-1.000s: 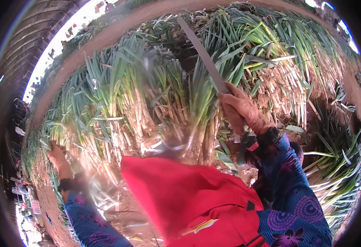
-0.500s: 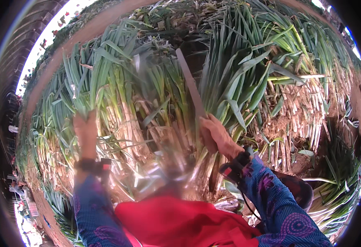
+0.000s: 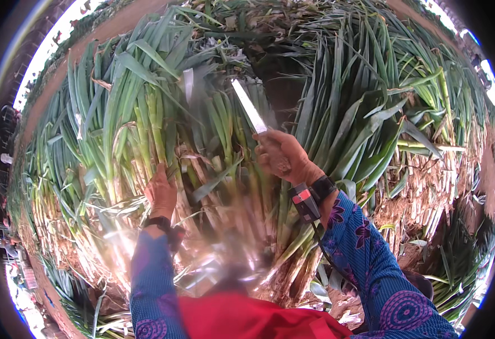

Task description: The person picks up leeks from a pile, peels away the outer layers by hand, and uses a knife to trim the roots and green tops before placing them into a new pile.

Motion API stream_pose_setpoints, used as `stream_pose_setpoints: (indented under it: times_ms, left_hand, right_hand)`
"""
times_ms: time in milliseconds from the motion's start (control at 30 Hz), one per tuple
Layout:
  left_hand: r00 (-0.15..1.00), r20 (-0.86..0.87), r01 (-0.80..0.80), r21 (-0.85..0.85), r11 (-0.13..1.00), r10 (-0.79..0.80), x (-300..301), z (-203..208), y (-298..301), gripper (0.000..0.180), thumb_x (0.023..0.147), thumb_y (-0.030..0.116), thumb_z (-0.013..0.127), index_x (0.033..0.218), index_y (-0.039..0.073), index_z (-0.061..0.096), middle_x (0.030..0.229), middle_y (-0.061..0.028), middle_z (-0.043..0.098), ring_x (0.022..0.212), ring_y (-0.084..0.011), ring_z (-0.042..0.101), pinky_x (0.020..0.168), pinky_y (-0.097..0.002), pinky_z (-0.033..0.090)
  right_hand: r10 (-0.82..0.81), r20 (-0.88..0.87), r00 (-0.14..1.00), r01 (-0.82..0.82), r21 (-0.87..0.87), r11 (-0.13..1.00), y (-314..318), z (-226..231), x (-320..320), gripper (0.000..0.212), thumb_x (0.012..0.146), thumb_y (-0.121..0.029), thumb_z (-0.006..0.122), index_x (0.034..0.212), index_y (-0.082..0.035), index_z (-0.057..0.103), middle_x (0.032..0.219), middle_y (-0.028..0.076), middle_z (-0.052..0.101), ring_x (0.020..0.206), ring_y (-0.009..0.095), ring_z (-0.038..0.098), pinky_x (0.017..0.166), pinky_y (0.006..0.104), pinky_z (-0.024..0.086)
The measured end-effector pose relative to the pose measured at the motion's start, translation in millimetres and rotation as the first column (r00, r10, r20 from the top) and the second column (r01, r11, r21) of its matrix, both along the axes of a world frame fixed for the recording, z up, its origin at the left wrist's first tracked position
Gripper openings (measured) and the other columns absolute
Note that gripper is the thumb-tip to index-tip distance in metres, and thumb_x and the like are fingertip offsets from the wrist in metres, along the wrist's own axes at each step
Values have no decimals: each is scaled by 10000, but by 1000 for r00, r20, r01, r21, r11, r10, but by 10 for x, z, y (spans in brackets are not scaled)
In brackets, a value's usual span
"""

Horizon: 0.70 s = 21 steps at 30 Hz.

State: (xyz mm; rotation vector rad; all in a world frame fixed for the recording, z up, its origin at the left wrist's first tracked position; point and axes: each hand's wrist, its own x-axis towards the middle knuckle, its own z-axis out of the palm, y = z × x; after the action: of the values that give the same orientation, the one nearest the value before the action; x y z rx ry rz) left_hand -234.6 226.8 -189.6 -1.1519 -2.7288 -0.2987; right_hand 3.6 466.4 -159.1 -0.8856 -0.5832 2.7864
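We see the right hand (image 3: 287, 157) closed round the knife (image 3: 248, 106) handle, blade angled up-left — probably clear of the other hand. Left hand (image 3: 161, 193), fingers half-curled, at leeks (image 3: 148, 121) left of the ground's (image 3: 408, 260) middle — grip unclear; roots nearest us, likely for reach.

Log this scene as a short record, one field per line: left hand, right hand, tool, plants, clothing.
Left hand: at the leek-like stalks; grip unclear
Right hand: closed around the knife handle
Tool: knife, long blade pointing away and leftward
Plants: leek-like stalks, green leaves away from the person, paler ends nearer
Clothing: blue patterned sleeves, red garment
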Motion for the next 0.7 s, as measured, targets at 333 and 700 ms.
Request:
stream_pose_setpoints:
  times_ms: [333,700]
  left_hand:
    - [999,-43,35,71,997,-32,-39,-246,-110,495,674,123,715,1126,110,512,902,-118,631,755,-337,645,643,-431,525]
    - [988,6,153,1,988,-153,-115,-431,-69,640,640,136,736,1224,103,476,1005,-112,617,781,-318,643,648,-420,528]
  right_hand:
    - [17,68,998,-25,121,992,318,-372,-675,261,924,-296,535,1037,-62,509,757,39,521,577,143,537,454,266,455]
    - [-242,467,851,-356,850,388,713,-912,-1024,428,800,-251,606,1127,20,545,1007,161,634,913,289,614,782,356,477]
